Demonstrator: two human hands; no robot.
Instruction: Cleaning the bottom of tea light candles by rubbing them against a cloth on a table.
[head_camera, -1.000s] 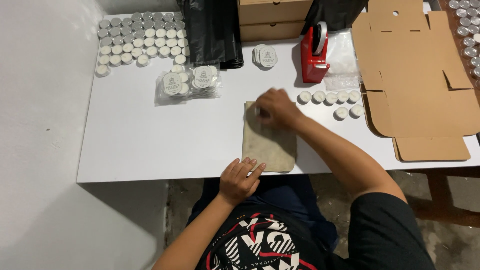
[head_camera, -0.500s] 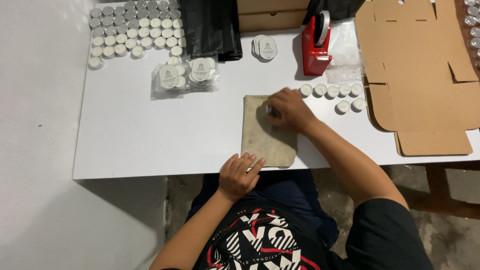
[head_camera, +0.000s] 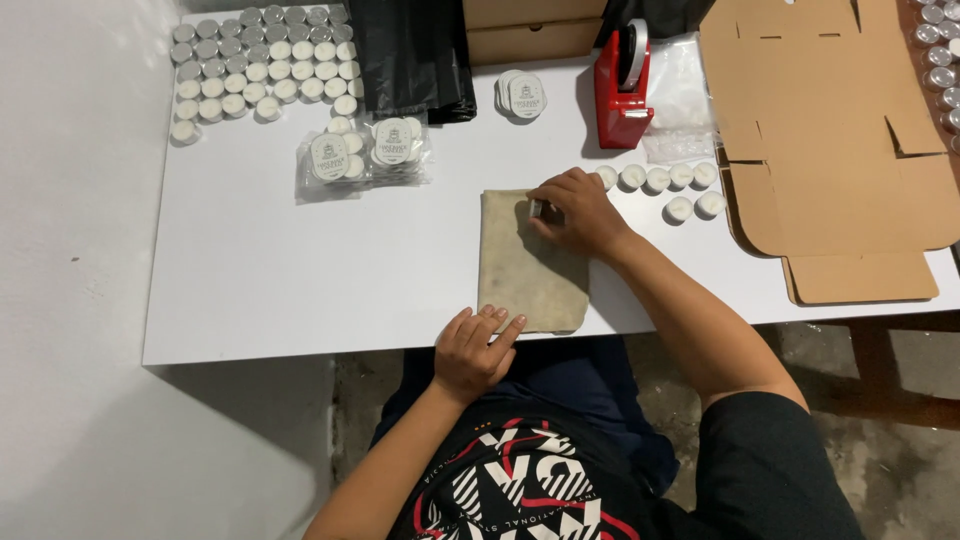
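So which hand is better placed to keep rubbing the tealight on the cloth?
Right. The right hand already grips the tealight on the cloth; the left hand only pins the near edge.

Beige cloth (head_camera: 530, 275), white table (head_camera: 300, 270), red tape dispenser (head_camera: 620, 95), brown cardboard (head_camera: 840, 130), black bag (head_camera: 415, 55).

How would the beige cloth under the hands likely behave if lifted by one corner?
The beige cloth lies flat and thin on the white table, so it would probably droop, floppy rather than stiff. It looks light. The left hand presses its near edge, which hints it slides easily while the right hand works on it.
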